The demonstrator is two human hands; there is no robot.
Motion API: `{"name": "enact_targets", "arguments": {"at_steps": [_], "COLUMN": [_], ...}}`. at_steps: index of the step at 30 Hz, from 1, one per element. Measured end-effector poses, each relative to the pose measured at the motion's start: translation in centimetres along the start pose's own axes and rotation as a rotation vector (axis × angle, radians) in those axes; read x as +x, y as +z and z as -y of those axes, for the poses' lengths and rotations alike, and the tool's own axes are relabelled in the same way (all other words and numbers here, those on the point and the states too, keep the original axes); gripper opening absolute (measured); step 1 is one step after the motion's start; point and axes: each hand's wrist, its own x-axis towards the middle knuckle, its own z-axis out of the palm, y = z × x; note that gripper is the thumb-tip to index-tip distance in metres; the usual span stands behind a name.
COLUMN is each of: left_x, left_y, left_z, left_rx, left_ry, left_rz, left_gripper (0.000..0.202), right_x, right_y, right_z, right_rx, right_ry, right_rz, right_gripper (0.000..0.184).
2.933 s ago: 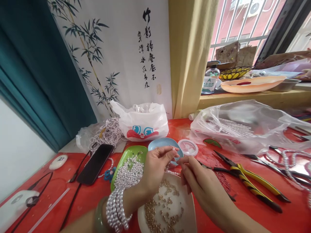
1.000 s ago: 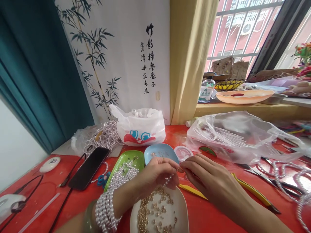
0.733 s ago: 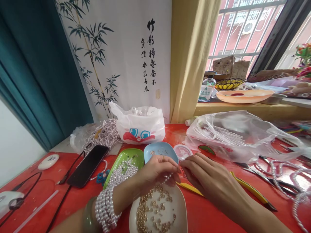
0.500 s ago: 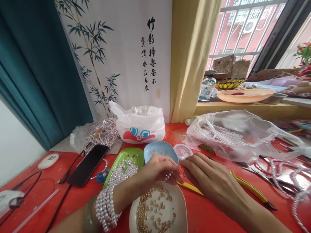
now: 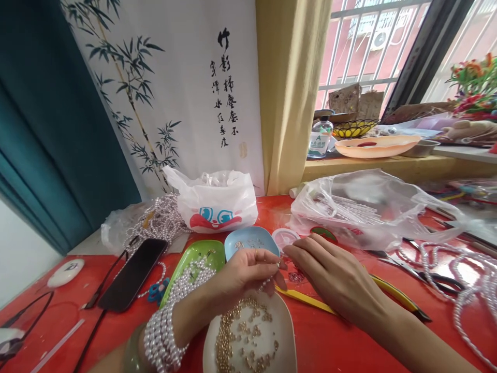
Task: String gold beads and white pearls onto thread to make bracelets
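My left hand (image 5: 243, 270) is closed in a pinch on a strand of pearl beads (image 5: 267, 281) above a white dish of gold beads (image 5: 248, 331). More pearl strands are wound round that wrist (image 5: 161, 339). My right hand (image 5: 330, 274) meets the left fingertips, its thumb and forefinger pinched together on something too small to make out. A green tray (image 5: 194, 256) holding pearls and a blue dish (image 5: 248, 241) sit just behind my hands.
Yellow-handled pliers (image 5: 392, 292) lie under my right forearm. A black phone (image 5: 134, 272), a white printed bag (image 5: 213, 204), a clear plastic bag (image 5: 373, 207), a small round lid (image 5: 285, 238) and loose pearl strings (image 5: 458, 280) crowd the red table (image 5: 330, 342).
My hands have come lower, close over the white dish, and stay joined at the fingertips. The view has shifted a little to the right.
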Motion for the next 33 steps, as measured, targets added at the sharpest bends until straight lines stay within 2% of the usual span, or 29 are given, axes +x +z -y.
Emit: {"name": "enact_targets", "arguments": {"at_steps": [7, 11, 19, 22, 25, 28, 30, 33], "left_x": [-0.2, -0.6, -1.8, -1.9, -1.5, -1.1, -0.9, -0.8], "left_y": [0.3, 0.5, 0.9, 1.4, 1.5, 1.3, 1.1, 0.9], "left_z": [-0.4, -1.0, -2.3, -2.4, -2.3, -2.0, -1.8, -1.6], "left_rx": [0.178, 0.278, 0.495, 0.506, 0.471, 0.415, 0.373, 0.319], "left_ry": [0.049, 0.06, 0.146, 0.209, 0.265, 0.288, 0.294, 0.309], "left_rz": [0.024, 0.024, -0.189, -0.241, -0.312, -0.39, -0.415, -0.446], "left_gripper": [0.023, 0.021, 0.015, 0.011, 0.012, 0.017, 0.019, 0.021], "right_x": [-0.2, -0.5, -0.4, -0.3, -0.1, 0.2, 0.6, 1.3], "right_y": [0.0, -0.1, -1.1, -1.1, -1.0, -0.6, -0.3, 0.0], "right_z": [0.1, 0.0, 0.2, 0.3, 0.9, 2.1, 3.1, 4.0], "right_rx": [-0.033, -0.031, -0.102, -0.09, -0.026, 0.215, 0.508, 1.069], "right_ry": [-0.011, -0.005, -0.04, -0.001, 0.113, 0.292, 0.516, 0.893], "right_rz": [-0.104, -0.121, -0.175, -0.176, -0.203, -0.237, -0.125, 0.164], "right_gripper": [0.03, 0.028, 0.021, 0.019, 0.016, 0.013, 0.013, 0.021]}}
